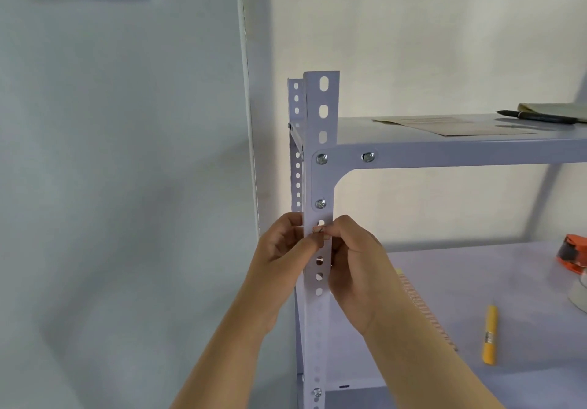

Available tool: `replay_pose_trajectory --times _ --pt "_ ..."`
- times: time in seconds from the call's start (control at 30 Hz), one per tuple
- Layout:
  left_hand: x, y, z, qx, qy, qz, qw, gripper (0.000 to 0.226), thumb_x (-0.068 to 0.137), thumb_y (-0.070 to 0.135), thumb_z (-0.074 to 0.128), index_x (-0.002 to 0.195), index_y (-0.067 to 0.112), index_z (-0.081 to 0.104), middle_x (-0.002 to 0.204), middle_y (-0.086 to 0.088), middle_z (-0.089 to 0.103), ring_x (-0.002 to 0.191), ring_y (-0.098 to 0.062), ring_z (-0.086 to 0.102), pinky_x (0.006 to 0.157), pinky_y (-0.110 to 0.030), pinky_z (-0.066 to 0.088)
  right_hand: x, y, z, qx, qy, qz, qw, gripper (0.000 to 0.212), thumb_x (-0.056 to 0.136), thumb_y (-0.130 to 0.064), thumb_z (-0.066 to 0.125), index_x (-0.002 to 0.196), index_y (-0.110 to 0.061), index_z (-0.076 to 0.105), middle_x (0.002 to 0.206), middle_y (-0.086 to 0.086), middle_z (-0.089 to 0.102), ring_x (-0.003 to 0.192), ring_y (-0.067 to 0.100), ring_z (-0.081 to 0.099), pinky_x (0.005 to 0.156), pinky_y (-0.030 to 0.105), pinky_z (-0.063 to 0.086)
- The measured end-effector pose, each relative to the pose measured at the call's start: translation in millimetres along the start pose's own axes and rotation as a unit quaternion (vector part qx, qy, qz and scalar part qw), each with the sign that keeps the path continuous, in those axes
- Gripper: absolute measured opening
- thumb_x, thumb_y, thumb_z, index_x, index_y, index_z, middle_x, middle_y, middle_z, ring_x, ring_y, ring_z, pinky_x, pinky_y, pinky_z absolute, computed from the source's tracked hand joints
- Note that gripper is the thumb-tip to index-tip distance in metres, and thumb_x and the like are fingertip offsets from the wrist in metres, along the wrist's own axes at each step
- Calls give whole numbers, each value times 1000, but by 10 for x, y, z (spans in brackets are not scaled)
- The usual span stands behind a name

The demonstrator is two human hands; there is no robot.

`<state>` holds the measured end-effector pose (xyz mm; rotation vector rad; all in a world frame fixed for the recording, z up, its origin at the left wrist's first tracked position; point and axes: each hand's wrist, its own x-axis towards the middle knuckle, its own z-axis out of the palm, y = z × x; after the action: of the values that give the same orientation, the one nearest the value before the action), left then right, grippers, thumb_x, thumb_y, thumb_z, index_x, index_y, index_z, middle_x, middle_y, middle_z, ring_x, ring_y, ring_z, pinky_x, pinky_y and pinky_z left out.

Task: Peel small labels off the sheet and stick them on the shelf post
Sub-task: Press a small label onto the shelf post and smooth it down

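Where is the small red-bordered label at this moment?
The small red-bordered label is on the front of the pale perforated metal shelf post, just below its lower bolt, between both thumbs.

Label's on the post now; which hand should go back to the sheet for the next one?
Probably the right hand: the label sheet lies on the lower shelf beside it. The left hand, thumb on the label, can stay at the post.
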<state>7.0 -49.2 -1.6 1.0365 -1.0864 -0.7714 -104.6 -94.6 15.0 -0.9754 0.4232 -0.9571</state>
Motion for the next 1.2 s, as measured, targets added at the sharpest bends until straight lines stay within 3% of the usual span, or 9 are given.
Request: replay_pose_trajectory --times 0.07,0.27,0.5,0.87,0.97,1.1,1.2 --pt "6 -12 -2 3 -1 3 1000 18 97 5 59 110 9 69 104 -13 76 93 -21 72 92 -41 55 11 14 -11 -1 -4 0 1000 37 81 -10 50 106 15 58 100 27 63 92 33 60 83 44 48" --pt "13 -13 -17 -8 -11 2 1000 17 95 6 61 110 8 70 107 -12 77 98 -23 73 93 -38 56 -24 -10 -20 3 -30 0 1000 32 89 -9 46 103 15 60 95 21 65 89 31 61 79 41 50" --pt "13 -33 -24 -20 -15 10 1000 18 95 4 60 110 5 69 107 -15 77 93 -21 72 88 -34 57 -16 9 -15 16 -20 4 1000 39 83 -12 54 108 18 54 103 25 60 95 34 56 86 46 43" --pt "0 -33 -6 -29 -8 7 1000 19 96 6 61 113 6 69 104 -10 77 94 -19 72 88 -33 57 -17 -34 24 5 -32 18 999 31 89 -6 42 103 13 62 100 23 65 92 32 62 80 41 52" --pt "-2 -39 -13 -32 -12 9 999 19 95 6 61 113 7 69 102 -6 78 94 -18 73 86 -30 57 -10 -38 28 5 -28 15 999 28 89 -6 42 97 4 67 100 23 64 92 32 61 80 41 52" --pt "-2 -38 -14 -29 -10 8 999 20 95 6 61 114 7 69 103 -7 78 95 -19 73 88 -32 57 -17 -26 0 13 -18 18 1000 31 89 -6 45 107 16 57 104 24 64 95 33 61 84 44 51" --pt "-1 -49 -17 -30 -10 11 999 20 94 8 63 114 6 68 109 -11 77 98 -21 73 91 -34 57 -70 -40 -14 12 -36 14 999 28 89 -6 46 95 4 72 96 18 70 91 29 65 81 41 52"
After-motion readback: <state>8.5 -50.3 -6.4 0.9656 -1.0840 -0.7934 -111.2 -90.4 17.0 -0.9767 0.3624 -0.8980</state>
